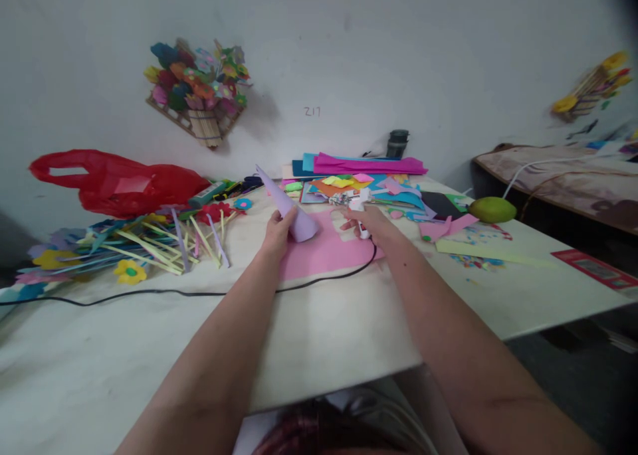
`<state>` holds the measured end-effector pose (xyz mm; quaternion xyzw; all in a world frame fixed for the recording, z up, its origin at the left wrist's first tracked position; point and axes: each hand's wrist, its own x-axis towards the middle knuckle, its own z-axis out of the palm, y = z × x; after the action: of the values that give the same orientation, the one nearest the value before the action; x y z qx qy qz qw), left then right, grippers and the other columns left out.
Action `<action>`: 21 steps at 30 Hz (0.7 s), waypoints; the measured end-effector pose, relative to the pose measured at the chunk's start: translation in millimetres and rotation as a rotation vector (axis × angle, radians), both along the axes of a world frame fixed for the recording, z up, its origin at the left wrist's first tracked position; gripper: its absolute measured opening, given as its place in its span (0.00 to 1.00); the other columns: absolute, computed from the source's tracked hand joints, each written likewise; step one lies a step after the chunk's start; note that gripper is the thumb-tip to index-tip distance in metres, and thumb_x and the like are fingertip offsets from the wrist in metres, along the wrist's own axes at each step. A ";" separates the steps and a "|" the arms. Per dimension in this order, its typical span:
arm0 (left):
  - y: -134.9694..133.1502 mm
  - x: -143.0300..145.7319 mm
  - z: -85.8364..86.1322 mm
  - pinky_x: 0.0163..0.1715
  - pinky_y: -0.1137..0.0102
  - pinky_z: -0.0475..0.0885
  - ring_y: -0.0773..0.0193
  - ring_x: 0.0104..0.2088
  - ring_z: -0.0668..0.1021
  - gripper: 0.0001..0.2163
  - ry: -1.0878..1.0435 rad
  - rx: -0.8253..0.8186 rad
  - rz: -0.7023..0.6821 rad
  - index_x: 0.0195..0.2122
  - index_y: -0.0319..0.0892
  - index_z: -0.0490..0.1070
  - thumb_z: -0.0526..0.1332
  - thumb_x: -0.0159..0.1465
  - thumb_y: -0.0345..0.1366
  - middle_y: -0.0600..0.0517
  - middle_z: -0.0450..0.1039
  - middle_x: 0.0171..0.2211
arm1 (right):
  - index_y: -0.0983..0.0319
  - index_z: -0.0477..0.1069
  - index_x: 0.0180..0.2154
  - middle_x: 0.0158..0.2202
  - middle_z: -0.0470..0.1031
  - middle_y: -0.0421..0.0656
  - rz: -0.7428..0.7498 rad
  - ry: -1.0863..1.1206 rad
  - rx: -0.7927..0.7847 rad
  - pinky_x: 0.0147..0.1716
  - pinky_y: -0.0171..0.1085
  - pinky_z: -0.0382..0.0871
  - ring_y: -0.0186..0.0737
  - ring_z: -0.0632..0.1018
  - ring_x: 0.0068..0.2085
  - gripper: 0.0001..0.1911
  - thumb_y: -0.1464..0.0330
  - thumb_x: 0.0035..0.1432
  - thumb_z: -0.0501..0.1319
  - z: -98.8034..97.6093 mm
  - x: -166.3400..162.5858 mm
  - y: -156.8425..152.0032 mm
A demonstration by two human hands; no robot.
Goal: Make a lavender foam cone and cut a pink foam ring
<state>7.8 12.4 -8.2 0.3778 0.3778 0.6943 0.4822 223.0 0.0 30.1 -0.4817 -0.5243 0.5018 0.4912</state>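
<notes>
My left hand (279,228) is closed round the side of a lilac cone (298,219) rolled from a sheet, its point tilted up and to the left. A white glue gun (361,216) is in my right hand (373,224), a short way right of the cone and apart from it. From the gun's lower end a black cord (323,279) runs leftward over the table. Beneath both hands lies a pink sheet (319,259) with a pale piece (349,228) on it near my right fingers, partly hidden by them.
Left are a red plastic bag (134,182), coloured strips (154,242) and a yellow flower (129,271). Behind the sheet lie coloured scraps (343,186) and magenta rolled sheets (369,165), with a dark cup (397,143). Rightward sits a green fruit (492,210) near the table edge.
</notes>
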 end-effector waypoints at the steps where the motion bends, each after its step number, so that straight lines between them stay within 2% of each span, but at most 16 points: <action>1: 0.2 -0.1 -0.3 0.33 0.70 0.70 0.66 0.31 0.74 0.24 -0.021 0.003 0.003 0.35 0.40 0.70 0.74 0.41 0.46 0.53 0.72 0.30 | 0.65 0.70 0.29 0.14 0.70 0.41 -0.001 -0.020 -0.010 0.10 0.28 0.52 0.36 0.75 0.19 0.07 0.69 0.50 0.66 0.7 1.9 0.2; 6: 3.1 -1.6 -1.8 0.33 0.69 0.72 0.65 0.32 0.75 0.23 -0.096 -0.009 0.024 0.35 0.42 0.70 0.74 0.41 0.46 0.53 0.72 0.30 | 0.64 0.68 0.28 0.14 0.70 0.41 0.078 -0.124 -0.070 0.09 0.28 0.52 0.37 0.74 0.17 0.11 0.67 0.49 0.69 0.7 5.5 -0.5; 11: 6.1 -5.6 1.5 0.35 0.68 0.74 0.62 0.36 0.77 0.17 -0.217 -0.060 0.084 0.35 0.45 0.69 0.71 0.49 0.45 0.52 0.74 0.31 | 0.64 0.68 0.30 0.19 0.74 0.44 0.202 -0.163 -0.077 0.09 0.27 0.53 0.35 0.74 0.19 0.15 0.64 0.47 0.71 -1.4 -0.1 -2.2; 15: 1.6 -5.7 10.5 0.38 0.68 0.75 0.61 0.38 0.78 0.10 -0.370 -0.140 0.054 0.34 0.44 0.70 0.67 0.57 0.41 0.50 0.75 0.33 | 0.63 0.67 0.30 0.20 0.75 0.43 0.238 -0.202 -0.078 0.09 0.26 0.54 0.33 0.73 0.19 0.17 0.61 0.45 0.72 -2.5 -5.4 -3.2; 21: -5.8 -4.1 19.7 0.38 0.70 0.76 0.65 0.33 0.78 0.05 -0.530 -0.212 0.035 0.36 0.42 0.70 0.61 0.63 0.38 0.52 0.74 0.29 | 0.62 0.63 0.31 0.18 0.73 0.40 0.276 -0.323 -0.130 0.10 0.26 0.55 0.27 0.64 0.13 0.16 0.61 0.51 0.68 1.8 -16.1 -9.1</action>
<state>3.6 6.5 11.4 0.1242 0.3157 0.7335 0.5890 206.9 -9.1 31.8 -0.5102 -0.6235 0.5134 0.2956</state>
